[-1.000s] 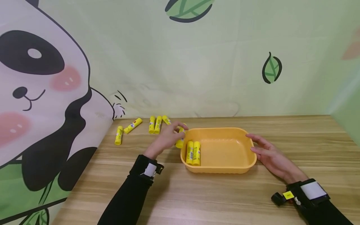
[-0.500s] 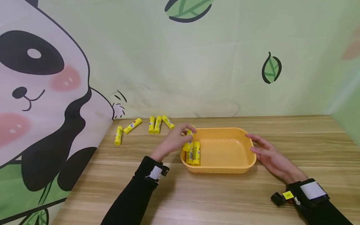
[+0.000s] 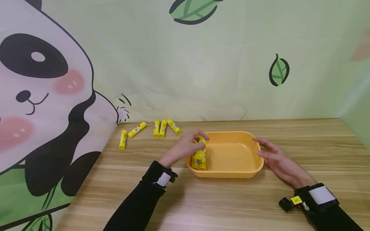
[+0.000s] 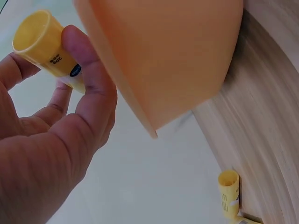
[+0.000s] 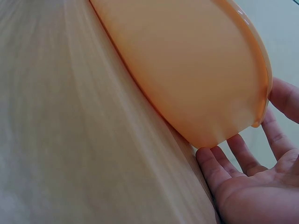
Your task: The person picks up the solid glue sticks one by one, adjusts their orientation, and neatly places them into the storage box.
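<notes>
My left hand (image 3: 188,146) pinches a yellow glue stick (image 3: 199,153) between thumb and fingers over the left end of an orange plastic tray (image 3: 231,175). In the left wrist view this glue stick (image 4: 32,35) shows its round end and a "20g" print, beside the tray wall. Two more glue sticks (image 3: 195,164) lie side by side inside the tray, partly covered by the held one. At the tray's right end, my right hand (image 3: 281,162) rests its extended fingers against the rim and outer wall; the right wrist view shows the fingertips (image 5: 204,154) at that wall.
Several glue sticks lie on the wooden table (image 3: 231,205) toward the back left: one apart (image 3: 122,139), a slanted one (image 3: 137,129), and a group (image 3: 163,128) near the backdrop. A green backdrop (image 3: 219,70) with a panda print rises behind the table and along its left side.
My left hand has carried the glue stick rightward, from beside the tray's left rim to above the two inside. My right hand and the tray have stayed in place.
</notes>
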A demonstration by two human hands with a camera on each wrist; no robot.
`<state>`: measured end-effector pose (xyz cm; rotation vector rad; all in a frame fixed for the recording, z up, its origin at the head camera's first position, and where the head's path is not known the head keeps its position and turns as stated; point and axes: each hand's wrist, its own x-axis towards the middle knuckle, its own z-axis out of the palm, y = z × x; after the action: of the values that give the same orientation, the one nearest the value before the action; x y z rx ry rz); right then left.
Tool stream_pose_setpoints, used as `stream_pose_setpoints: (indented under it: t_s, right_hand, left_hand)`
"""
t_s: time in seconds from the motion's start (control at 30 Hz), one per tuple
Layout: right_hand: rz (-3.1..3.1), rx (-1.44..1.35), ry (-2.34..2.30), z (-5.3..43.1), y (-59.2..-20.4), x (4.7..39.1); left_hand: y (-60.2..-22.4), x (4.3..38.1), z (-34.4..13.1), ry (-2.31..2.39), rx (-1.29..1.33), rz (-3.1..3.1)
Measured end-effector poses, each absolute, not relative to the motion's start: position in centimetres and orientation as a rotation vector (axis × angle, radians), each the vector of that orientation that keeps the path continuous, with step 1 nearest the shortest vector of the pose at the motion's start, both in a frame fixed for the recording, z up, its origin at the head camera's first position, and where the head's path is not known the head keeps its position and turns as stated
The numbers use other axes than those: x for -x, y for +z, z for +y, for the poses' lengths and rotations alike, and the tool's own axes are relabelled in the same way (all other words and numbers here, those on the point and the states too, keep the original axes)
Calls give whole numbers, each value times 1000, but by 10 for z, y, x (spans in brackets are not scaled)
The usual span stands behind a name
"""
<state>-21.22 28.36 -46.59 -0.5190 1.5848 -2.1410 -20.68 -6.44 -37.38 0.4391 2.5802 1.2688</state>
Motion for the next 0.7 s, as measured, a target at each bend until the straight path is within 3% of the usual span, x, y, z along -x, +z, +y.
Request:
stream_pose_setpoints:
  t_s: [0.7]
  right_hand:
    - [1575,547,-2145,282,-467,214]
  left_hand:
    - [-360,209,-54,1175,-425,2403]
